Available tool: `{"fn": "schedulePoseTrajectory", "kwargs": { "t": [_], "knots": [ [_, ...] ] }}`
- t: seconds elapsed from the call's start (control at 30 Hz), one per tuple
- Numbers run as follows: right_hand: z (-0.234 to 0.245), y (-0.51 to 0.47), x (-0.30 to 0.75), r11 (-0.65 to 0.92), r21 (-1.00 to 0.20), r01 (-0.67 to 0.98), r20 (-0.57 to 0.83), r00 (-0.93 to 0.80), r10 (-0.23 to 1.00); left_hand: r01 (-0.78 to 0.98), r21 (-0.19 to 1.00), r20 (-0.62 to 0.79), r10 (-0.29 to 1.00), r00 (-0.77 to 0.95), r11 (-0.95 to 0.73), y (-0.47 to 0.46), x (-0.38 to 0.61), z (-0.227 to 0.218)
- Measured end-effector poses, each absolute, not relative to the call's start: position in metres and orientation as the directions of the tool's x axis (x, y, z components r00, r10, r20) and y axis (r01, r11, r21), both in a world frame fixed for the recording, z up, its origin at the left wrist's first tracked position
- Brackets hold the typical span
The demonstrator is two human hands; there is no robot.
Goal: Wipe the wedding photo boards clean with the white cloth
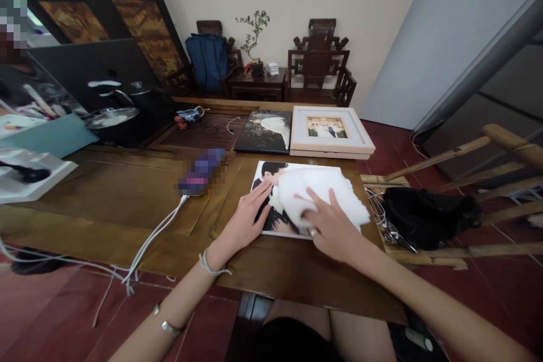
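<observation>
l hand point(250, 214) lies flat, fingers together, on l side of portrait panel point(278, 222) near r end of surface point(136, 188), prob to steady it; r hand point(328, 226), fingers spread, presses white tissue point(324, 180) atop, likely for even contact. framed photo point(362, 138) sits behind, prob for room.

The cloth point(324, 184) lies on the photo panel point(278, 219).

A white, ragged-edged sheet of cloth or tissue point(321, 181) lies loosely rumpled across a flat, rectangular, white-bordered photo panel point(279, 222) showing a dark-suited figure, face up on the brown wooden bench point(292, 268).
</observation>
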State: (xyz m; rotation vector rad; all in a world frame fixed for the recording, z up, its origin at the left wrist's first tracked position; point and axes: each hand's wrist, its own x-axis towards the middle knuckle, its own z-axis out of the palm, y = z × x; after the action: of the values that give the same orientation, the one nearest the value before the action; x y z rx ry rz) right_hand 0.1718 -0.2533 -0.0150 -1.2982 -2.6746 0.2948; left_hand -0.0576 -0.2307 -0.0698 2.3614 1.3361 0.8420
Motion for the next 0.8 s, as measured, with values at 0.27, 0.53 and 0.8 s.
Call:
{"fn": "schedulePoseTrajectory", "kwargs": {
  "t": [0.27,0.53,0.8],
  "knots": [
    [-0.018,-0.23,0.125,0.69,-0.204,0.694,0.079,-0.691,0.718,0.51,0.698,0.46,0.861,0.22,-0.503,-0.233,-0.06,-0.063],
    [-0.006,-0.304,0.162,0.735,-0.341,0.587,-0.029,-0.788,0.615,0.602,0.625,0.395,0.867,0.305,-0.497,-0.232,-0.056,-0.066],
    [-0.009,-0.237,0.194,0.556,-0.253,0.792,0.071,-0.558,0.827,0.695,0.486,0.385,0.844,0.373,-0.53,-0.228,-0.055,-0.073]
  ]
}}
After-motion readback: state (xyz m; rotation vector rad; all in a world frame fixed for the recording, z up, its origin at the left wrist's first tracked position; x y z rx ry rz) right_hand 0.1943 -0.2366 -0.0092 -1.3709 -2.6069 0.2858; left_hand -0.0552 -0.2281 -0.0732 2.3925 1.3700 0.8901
